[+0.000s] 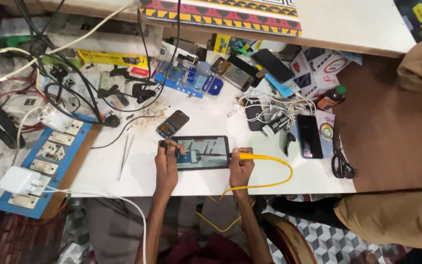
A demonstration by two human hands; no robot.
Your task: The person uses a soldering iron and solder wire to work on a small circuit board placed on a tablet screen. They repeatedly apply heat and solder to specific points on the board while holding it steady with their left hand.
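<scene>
On the white table [123, 171] lies 1 dark tablet [203, 152], flat, near the front edge, between 2 hands. The right hand [241, 168] is closed around 1 yellow-handled soldering iron [250, 156], whose tip reaches left over a small blue circuit board [190, 157] resting on the tablet. 1 yellow cord [274, 183] loops off the table edge. The left hand [166, 164] pinches 1 thin dark tool [164, 144] at the tablet's left end. 1 pair of tweezers [125, 154] lies left of it, 1 small phone [172, 124] just above. On the right lie 1 black phone [310, 136] and 1 pair of scissors [340, 164].
</scene>
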